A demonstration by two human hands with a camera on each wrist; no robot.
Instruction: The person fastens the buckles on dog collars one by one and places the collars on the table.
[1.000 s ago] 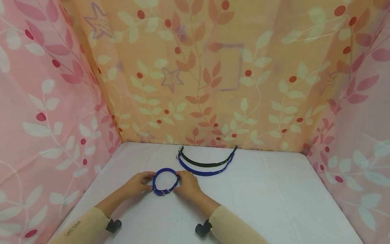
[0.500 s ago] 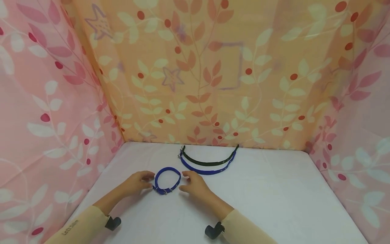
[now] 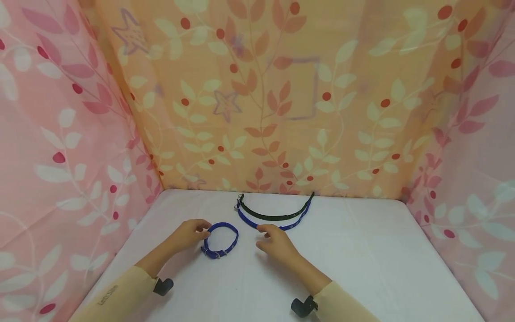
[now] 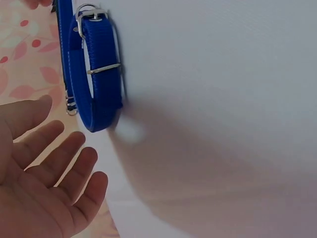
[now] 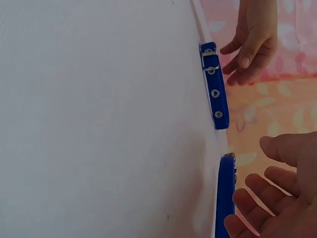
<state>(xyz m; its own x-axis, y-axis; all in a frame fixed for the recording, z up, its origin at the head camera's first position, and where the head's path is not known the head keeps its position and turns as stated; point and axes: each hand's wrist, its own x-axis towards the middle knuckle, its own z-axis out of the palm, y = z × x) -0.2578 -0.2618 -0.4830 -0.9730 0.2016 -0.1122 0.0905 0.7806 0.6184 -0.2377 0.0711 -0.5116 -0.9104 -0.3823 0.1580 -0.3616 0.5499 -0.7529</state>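
Note:
A blue dog collar, buckled into a ring, stands on edge on the white table. In the left wrist view, the collar shows its metal buckle, D-ring and a slim keeper. My left hand is beside its left side, fingers loosely spread, and overlaps its edge in the head view. To the right of the collar, my right hand hovers with relaxed fingers and holds nothing. Behind that hand a second blue collar lies unbuckled in a curve, partly hidden by the fingertips.
A dark green collar curves along the inside of the second blue one, near the table's back edge. The white table is walled by an orange patterned cloth behind and pink cloths at the sides.
My right hand has let go of the buckled collar and moved away to the right. My left hand came off it, then moved slightly up and right towards its edge.

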